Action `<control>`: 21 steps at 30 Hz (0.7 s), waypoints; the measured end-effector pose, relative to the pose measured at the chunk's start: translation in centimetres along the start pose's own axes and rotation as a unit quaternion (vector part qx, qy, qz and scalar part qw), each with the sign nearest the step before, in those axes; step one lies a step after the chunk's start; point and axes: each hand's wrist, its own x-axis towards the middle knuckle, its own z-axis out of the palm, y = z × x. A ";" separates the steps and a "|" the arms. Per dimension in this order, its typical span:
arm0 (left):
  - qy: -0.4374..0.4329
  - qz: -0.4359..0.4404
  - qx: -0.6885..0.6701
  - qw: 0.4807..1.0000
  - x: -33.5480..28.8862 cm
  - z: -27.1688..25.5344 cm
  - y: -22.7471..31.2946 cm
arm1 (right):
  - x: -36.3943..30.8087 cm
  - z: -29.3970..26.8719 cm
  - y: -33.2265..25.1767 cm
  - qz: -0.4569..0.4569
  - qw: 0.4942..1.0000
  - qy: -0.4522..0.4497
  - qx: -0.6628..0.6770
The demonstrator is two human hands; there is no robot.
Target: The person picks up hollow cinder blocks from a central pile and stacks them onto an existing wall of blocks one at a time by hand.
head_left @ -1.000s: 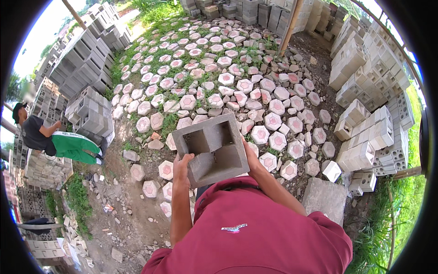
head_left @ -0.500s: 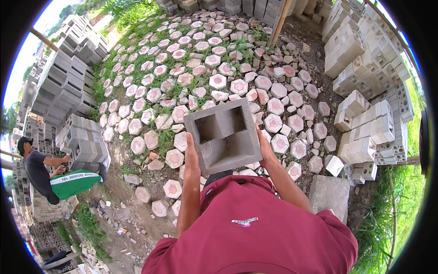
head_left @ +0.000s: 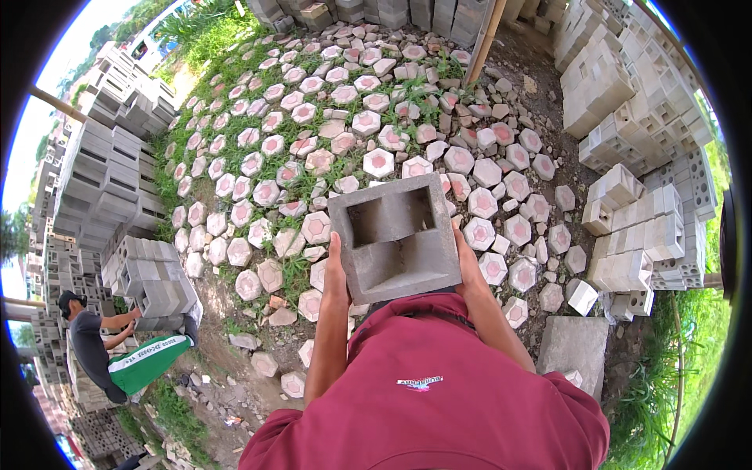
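Observation:
A grey hollow concrete block (head_left: 407, 278) is held up in front of my body, tilted slightly. Its recessed side faces me, with two smaller cavities along the far half and one wide cavity on the near half. My left hand (head_left: 335, 266) presses against the block's left side, thumb up along the edge. On the opposite side, my right hand (head_left: 468, 266) grips the block the same way. Most of the fingers of both hands are hidden behind the block.
Hexagonal pavers (head_left: 378, 163) with pinkish centres cover the grassy, stony ground ahead. Concrete blocks are stacked at left (head_left: 110, 176) and right (head_left: 599, 90). A wooden post (head_left: 484, 43) stands far ahead. At left, a person (head_left: 98, 345) in green trousers touches a block stack. A flat slab (head_left: 572, 348) lies at right.
The block and both hands sit slightly further right and lower in view. The surroundings have shifted a little as the view turned. Both hands keep their hold.

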 end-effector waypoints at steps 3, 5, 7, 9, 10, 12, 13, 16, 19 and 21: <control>0.033 0.015 0.018 0.999 4.6 0.6 1.3 | 5.0 0.6 -2.6 0.043 0.999 0.014 -0.010; 0.058 0.034 0.050 0.996 8.3 1.0 2.6 | 8.7 2.1 -5.1 0.041 0.999 -0.003 -0.019; 0.089 0.074 0.077 0.990 11.9 1.9 4.1 | 13.0 3.0 -7.3 0.043 0.998 -0.039 -0.024; 0.059 0.065 0.068 0.994 15.3 4.5 7.1 | 18.2 2.9 -9.2 0.026 0.998 -0.055 -0.032; 0.027 0.049 0.059 0.997 17.2 6.0 8.6 | 21.0 2.8 -10.5 0.012 0.997 -0.064 -0.040; 0.050 0.059 0.072 0.994 20.4 8.3 10.9 | 23.9 4.1 -13.6 0.008 0.995 -0.085 -0.046; 0.065 0.049 0.070 0.994 22.1 9.3 11.8 | 25.0 4.6 -15.4 0.023 0.995 -0.088 -0.041; 0.085 0.049 0.078 0.992 26.2 13.2 15.4 | 27.6 6.9 -21.9 0.024 0.993 -0.091 -0.075; 0.050 0.021 0.074 0.996 28.8 15.8 17.5 | 29.9 7.2 -25.7 0.031 0.991 -0.092 -0.090; 0.057 0.021 0.075 0.995 30.4 17.3 18.4 | 31.5 7.2 -27.5 0.025 0.995 -0.060 -0.077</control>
